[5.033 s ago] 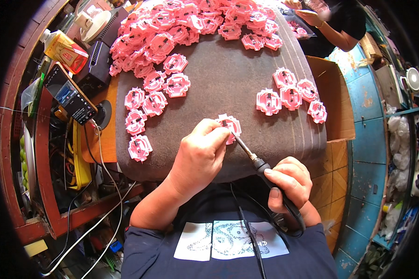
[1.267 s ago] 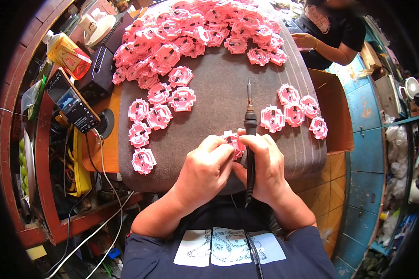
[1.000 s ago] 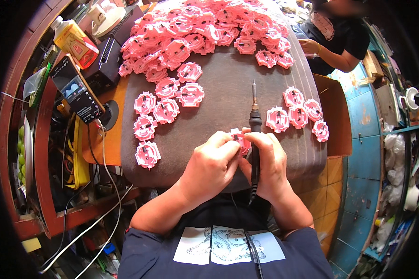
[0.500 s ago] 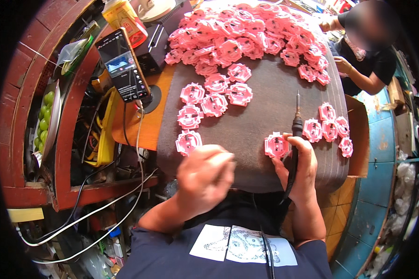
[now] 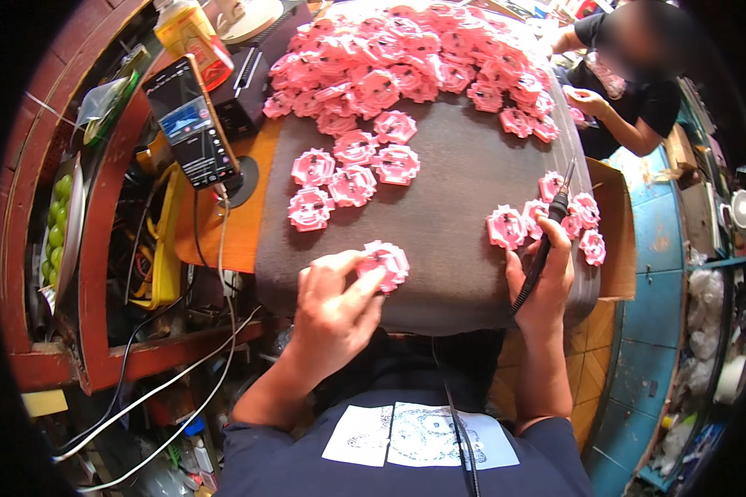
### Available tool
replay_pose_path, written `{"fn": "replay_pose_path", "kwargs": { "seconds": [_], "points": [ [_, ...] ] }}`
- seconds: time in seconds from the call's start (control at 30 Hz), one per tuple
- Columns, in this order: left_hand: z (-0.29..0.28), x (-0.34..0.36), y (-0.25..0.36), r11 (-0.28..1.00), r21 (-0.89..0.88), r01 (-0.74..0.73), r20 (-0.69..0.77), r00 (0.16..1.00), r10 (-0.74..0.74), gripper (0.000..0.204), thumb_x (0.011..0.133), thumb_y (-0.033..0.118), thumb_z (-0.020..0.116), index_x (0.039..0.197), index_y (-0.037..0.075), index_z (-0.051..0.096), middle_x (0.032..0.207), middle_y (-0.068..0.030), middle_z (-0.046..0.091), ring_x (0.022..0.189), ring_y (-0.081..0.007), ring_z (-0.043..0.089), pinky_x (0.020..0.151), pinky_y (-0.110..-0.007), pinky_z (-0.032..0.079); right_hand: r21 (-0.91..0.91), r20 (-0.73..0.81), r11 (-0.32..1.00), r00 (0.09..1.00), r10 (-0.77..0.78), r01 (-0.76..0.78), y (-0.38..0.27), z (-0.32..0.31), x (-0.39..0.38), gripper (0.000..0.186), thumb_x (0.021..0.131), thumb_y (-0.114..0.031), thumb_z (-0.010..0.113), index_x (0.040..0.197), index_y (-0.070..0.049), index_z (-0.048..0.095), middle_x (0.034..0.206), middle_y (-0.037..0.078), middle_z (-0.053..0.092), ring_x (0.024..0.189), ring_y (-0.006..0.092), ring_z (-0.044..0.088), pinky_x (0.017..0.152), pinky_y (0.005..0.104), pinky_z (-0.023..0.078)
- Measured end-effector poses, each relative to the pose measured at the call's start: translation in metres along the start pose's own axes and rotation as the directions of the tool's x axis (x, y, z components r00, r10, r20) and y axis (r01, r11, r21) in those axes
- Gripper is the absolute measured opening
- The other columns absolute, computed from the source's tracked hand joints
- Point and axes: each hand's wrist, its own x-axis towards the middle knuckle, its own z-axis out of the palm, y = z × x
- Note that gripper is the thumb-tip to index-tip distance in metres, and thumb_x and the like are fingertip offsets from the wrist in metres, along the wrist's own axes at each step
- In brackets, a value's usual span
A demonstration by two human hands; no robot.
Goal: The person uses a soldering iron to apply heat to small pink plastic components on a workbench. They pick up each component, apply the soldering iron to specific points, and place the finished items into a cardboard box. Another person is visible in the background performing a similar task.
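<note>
A pink plastic part [image 5: 394,258] with a small dark piece in its middle is pinched in the fingers of my left hand [image 5: 333,308], above the near edge of the dark mat. My right hand [image 5: 549,277] is wrapped round a soldering iron [image 5: 559,207], its bare tip slanting up and away over the mat's right edge. Just beyond the right thumb lies another pink part [image 5: 506,226], beside a small group of like parts [image 5: 586,212]. To the left, several loose pink parts [image 5: 352,185] lie in a cluster.
A large heap of pink parts [image 5: 389,62] covers the far side of the dark mat [image 5: 456,190]. Left of it stand a phone [image 5: 192,124] on a stand and a yellow-red bottle [image 5: 192,37]. Far right, a person [image 5: 630,91] in black sits holding a pink part. Cables hang lower left.
My left hand has lifted the nearest pink part from the left column and moved right. My right hand, with the soldering iron, has moved right; the part beside it now lies by the right group.
</note>
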Motion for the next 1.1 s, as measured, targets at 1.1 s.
{"fn": "replay_pose_path", "kwargs": {
  "seconds": [1.1],
  "points": [
    [0.056,0.060,0.016,0.911,-0.410,-0.049,0.112,0.988,0.104,0.028,0.082,0.002,0.079,0.110,0.003,0.075,0.108,-0.0152,0.069,0.101,-0.0352,0.070,0.090,-0.044,0.056,0.410,0.005,0.902,0.988,-0.154,0.139,-0.036,0.036,-0.017,0.045,0.085,0.013,0.071,0.126,-0.001,0.056,0.102,0.016,0.066,0.074,0.0303,0.062,0.067,0.0398,0.052]
  ]
}}
